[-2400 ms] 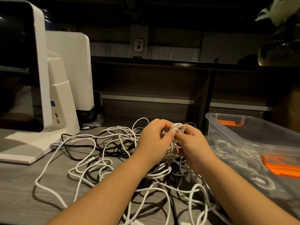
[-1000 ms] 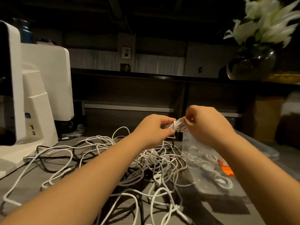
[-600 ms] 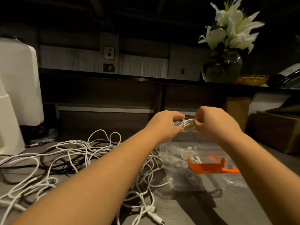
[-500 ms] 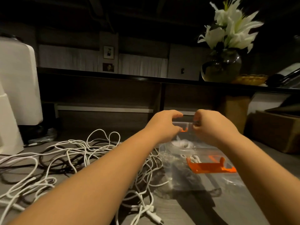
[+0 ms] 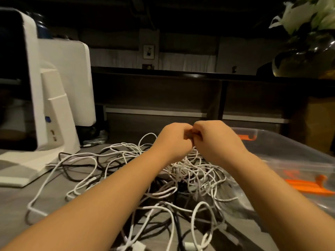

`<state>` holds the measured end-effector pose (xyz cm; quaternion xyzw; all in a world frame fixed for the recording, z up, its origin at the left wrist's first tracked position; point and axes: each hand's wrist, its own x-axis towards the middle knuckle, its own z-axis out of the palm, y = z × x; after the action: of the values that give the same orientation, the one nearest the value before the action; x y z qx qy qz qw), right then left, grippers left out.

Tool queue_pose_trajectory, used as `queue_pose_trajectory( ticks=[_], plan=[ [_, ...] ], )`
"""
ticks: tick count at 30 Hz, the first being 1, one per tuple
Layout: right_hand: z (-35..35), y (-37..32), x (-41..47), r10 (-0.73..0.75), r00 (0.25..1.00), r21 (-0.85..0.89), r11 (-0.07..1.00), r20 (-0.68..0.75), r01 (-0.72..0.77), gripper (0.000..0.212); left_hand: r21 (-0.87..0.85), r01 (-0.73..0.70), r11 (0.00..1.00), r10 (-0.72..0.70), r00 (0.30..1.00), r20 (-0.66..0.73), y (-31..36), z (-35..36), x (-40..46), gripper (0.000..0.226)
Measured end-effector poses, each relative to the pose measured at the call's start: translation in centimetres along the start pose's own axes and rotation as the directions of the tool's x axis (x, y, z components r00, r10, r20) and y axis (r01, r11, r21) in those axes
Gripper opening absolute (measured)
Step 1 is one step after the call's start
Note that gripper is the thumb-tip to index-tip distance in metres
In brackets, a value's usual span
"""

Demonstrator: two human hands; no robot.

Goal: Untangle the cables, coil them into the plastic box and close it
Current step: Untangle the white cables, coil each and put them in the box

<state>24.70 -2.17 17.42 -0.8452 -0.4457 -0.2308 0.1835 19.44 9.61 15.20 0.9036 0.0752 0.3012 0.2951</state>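
Hands meeting above the cable tangle (image 5: 184,176).
Left hand (image 5: 174,142) and right hand (image 5: 215,140) curl together, grip unclear; white monitor (image 5: 54,98) left, plastic box (image 5: 297,156) right.

Two hands are in view, the left hand (image 5: 175,140) and the right hand (image 5: 216,140), touching each other above the pile. Under them lies one tangle of cables (image 5: 181,178), white and black; the exact number cannot be counted. To the right of the right hand stands one plastic box (image 5: 297,156) with two orange clips. Left of the left hand stand two white devices (image 5: 54,98).
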Motion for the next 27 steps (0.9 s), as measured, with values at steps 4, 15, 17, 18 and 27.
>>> queue_pose_trajectory(
  ticks=[4, 15, 17, 18, 27],
  plan=[
    [3.4, -0.6, 0.9, -0.013, 1.000, 0.186, 0.982, -0.014, 0.015, 0.012, -0.022, 0.082, 0.996, -0.082, 0.997, 0.008, -2.8, -1.0, -0.8, 0.027],
    [6.5, 2.2, -1.0, -0.007, 0.975, 0.429, 0.899, 0.223, -0.092, 0.014, -0.133, 0.095, 0.987, -0.117, 0.979, -0.164, -7.5, -2.3, -2.2, 0.025],
    [5.8, 2.1, -1.3, -0.097, 0.952, 0.573, 0.814, 0.291, -0.092, 0.020, -0.218, 0.099, 0.971, -0.144, 0.968, -0.203, -7.3, -2.8, -2.3, 0.029],
    [5.5, 1.9, -1.5, -0.166, 0.938, 0.658, 0.749, 0.304, -0.080, 0.018, -0.267, 0.108, 0.958, -0.167, 0.964, -0.208, -7.3, -2.8, -2.4, 0.030],
    [5.7, -0.7, -2.5, -0.443, 0.790, 0.666, 0.744, 0.424, 0.060, 0.004, -0.420, 0.145, 0.896, -0.230, 0.960, -0.160, -6.7, -2.7, -2.8, 0.047]
  ],
)
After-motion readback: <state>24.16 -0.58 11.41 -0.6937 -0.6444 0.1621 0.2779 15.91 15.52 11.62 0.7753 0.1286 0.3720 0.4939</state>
